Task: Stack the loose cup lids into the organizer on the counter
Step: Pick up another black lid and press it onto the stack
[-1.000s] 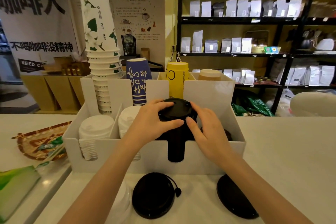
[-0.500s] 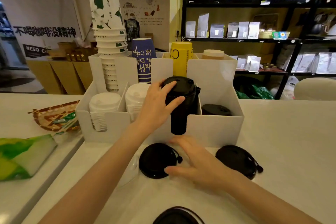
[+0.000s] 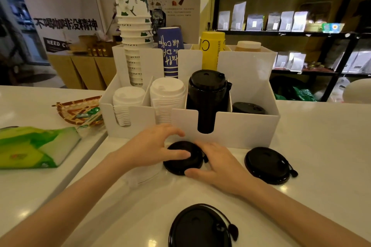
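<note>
A white organizer [image 3: 241,130] stands on the counter. Its front compartments hold two white lid stacks [image 3: 167,90], a tall black lid stack [image 3: 207,94] and a low black stack [image 3: 249,108]. In front of it a loose black lid [image 3: 180,163] lies on the counter. My left hand [image 3: 148,146] rests its thumb on top of that lid, and my right hand [image 3: 220,166] clasps its right and near edges. Two more loose black lids lie free, one to the right [image 3: 267,165] and one near me [image 3: 200,228]. A translucent lid [image 3: 144,176] lies under my left wrist.
Paper cup stacks fill the organizer's back row: tall white [image 3: 134,26], blue [image 3: 170,50], yellow [image 3: 212,50]. To the left are a woven basket [image 3: 78,110] and a green packet [image 3: 30,148] on a raised counter section. Shelves of bags stand behind.
Both hands left the tall black stack in the organizer. They came down to the counter and closed around the loose black lid in front of it.
</note>
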`<action>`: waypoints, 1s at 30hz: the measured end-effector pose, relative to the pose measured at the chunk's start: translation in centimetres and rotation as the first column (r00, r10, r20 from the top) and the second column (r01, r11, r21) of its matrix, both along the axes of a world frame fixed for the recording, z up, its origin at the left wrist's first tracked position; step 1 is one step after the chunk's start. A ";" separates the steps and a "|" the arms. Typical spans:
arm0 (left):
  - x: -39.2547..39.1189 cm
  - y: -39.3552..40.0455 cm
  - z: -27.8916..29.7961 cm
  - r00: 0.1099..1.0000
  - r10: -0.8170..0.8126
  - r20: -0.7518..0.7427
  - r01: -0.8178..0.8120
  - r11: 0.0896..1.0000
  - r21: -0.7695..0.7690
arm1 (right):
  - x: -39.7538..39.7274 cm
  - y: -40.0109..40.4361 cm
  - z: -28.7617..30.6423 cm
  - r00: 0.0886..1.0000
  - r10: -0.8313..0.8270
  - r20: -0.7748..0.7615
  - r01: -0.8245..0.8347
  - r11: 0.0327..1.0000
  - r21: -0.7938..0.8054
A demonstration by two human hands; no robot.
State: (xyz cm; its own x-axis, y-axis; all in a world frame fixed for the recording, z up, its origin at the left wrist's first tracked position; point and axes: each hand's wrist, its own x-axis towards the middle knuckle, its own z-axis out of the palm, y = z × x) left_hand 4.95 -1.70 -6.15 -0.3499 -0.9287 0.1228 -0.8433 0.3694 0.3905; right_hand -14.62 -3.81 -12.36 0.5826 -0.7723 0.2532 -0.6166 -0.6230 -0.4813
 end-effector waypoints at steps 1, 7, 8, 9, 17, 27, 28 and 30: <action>-0.1 0.0 -0.3 0.997 -0.006 0.071 0.004 1.000 0.031 | 0.0 0.0 0.0 1.000 0.002 0.004 -0.002 1.000 -0.004; -0.9 -0.3 -1.4 0.958 -0.032 0.284 0.011 0.997 0.074 | -0.3 0.1 0.1 0.999 0.004 0.044 -0.004 1.000 -0.003; -1.0 -0.3 -1.3 0.961 -0.036 0.273 0.014 0.997 0.082 | -0.3 0.0 0.3 0.999 0.006 0.054 -0.006 1.000 0.005; -1.1 -0.3 -1.2 0.967 -0.040 0.252 0.018 0.996 0.090 | -0.3 0.1 0.5 0.998 0.012 0.065 -0.013 1.000 0.012; -0.5 -0.4 3.2 0.996 -0.082 0.041 0.077 0.992 0.103 | -1.7 -0.1 5.2 0.973 -0.028 0.230 0.010 0.997 0.077; -1.5 -1.3 11.1 0.959 -0.135 -0.249 0.106 0.986 -0.126 | -3.2 -0.6 13.1 0.877 -0.078 0.475 0.122 0.991 -0.063; -1.6 -1.6 11.5 0.949 -0.139 -0.284 0.100 0.984 -0.149 | -3.3 -0.8 13.7 0.871 -0.079 0.485 0.140 0.986 -0.090; -2.0 -2.2 11.7 0.922 -0.158 -0.353 0.087 0.974 -0.207 | -3.5 -1.3 14.6 0.845 -0.090 0.527 0.188 0.973 -0.135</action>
State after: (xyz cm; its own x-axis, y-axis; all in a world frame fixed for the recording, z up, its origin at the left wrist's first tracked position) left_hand 2.93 -3.92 5.51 -0.3575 -0.8300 0.4281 -0.5983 0.5556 0.5774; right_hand -18.12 -5.14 2.20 0.2205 -0.7496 0.6241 -0.3970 -0.6534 -0.6445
